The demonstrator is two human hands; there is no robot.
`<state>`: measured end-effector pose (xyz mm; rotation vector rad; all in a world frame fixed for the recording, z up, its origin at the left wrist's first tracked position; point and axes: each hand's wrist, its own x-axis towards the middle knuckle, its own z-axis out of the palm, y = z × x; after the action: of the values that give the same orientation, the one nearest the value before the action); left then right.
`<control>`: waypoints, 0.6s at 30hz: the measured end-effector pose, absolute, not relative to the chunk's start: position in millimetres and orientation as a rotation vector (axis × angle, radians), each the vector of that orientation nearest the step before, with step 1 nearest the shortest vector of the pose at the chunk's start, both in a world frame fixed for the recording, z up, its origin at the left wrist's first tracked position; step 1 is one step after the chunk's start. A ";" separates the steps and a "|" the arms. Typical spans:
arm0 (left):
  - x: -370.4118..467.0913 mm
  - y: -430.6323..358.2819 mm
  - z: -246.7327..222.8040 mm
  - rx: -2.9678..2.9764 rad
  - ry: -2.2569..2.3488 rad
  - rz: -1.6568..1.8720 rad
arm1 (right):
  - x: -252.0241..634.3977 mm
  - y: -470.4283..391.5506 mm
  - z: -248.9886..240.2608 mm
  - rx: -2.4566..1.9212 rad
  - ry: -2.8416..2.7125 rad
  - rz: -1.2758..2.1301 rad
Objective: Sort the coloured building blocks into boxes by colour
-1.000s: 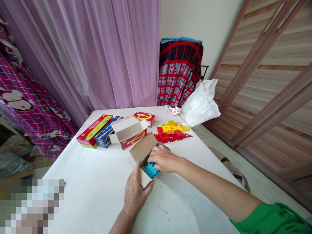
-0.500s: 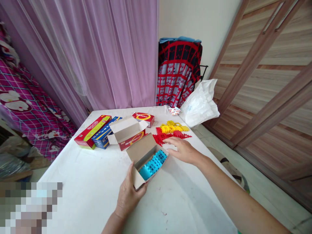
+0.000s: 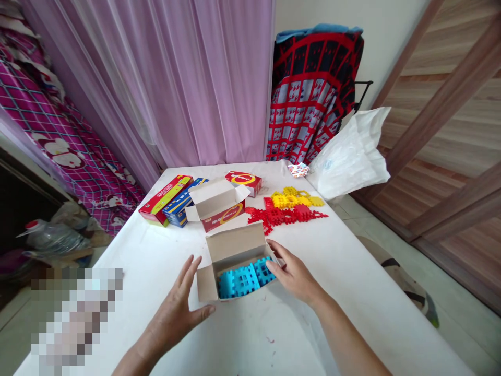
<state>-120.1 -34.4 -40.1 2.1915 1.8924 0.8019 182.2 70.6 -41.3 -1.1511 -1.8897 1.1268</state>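
Note:
An open cardboard box (image 3: 235, 241) lies on the white table in front of me, its lid tipped back. Light blue plastic building pieces (image 3: 239, 280), flat with notched edges, fill it. At the box's right end, my right hand (image 3: 291, 271) grips the side, thumb at the front and fingers behind. My left hand (image 3: 178, 297) is open just left of the box's left flap (image 3: 207, 283), fingers spread and nothing in them. Behind the box are red notched pieces (image 3: 287, 215) and yellow ones (image 3: 293, 198).
Behind, a second open box (image 3: 223, 216) stands beside a blue box (image 3: 182, 206), a red-and-yellow box (image 3: 166, 198) and a small red box (image 3: 250, 183). A white plastic bag (image 3: 348, 156) is at the table's far right corner, near a crumpled patterned wrapper (image 3: 298, 169).
My left hand has let go of the box and moved left. My right hand has closed on the box's right end. The box has turned squarer to me, and the view has shifted.

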 end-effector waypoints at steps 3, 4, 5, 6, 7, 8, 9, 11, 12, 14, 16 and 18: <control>-105.3 -40.7 -12.1 2.198 2.096 0.892 | 184.9 73.1 -40.6 -1.118 -1.884 1.073; -95.3 -38.2 -2.8 2.205 2.083 0.897 | 185.6 74.1 -41.7 -1.091 -1.883 1.046; -83.3 -32.8 5.8 2.235 2.022 0.885 | 186.0 75.0 -43.8 -1.057 -1.879 1.015; -70.0 -24.8 13.4 2.246 1.956 0.778 | 185.8 75.7 -46.7 -1.022 -1.871 0.984; -56.1 -14.8 19.8 2.248 1.889 0.599 | 185.3 76.2 -50.3 -0.996 -1.857 0.957; -42.4 -3.6 24.8 2.217 1.906 0.432 | 184.4 76.5 -54.6 -0.980 -1.839 0.942; -29.8 7.9 28.5 2.174 1.945 0.275 | 183.3 76.6 -59.1 -0.969 -1.814 0.932; -9.9 28.2 32.1 2.088 2.001 0.047 | 181.3 76.6 -67.6 -0.947 -1.759 0.924; -3.1 35.8 32.4 2.053 1.998 -0.026 | 180.4 76.5 -70.9 -0.931 -1.736 0.925; 4.6 45.3 31.0 1.980 1.990 -0.106 | 179.2 76.6 -74.7 -0.894 -1.708 0.925; 6.4 49.0 28.7 1.894 1.987 -0.115 | 178.3 76.8 -74.8 -0.871 -1.703 0.923; 4.4 50.5 27.3 1.818 1.985 -0.097 | 177.4 77.1 -72.6 -0.858 -1.698 0.915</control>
<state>4.4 50.5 27.3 1.8176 1.9849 -0.0970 177.4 77.1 -72.6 -0.8575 -1.6980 0.9151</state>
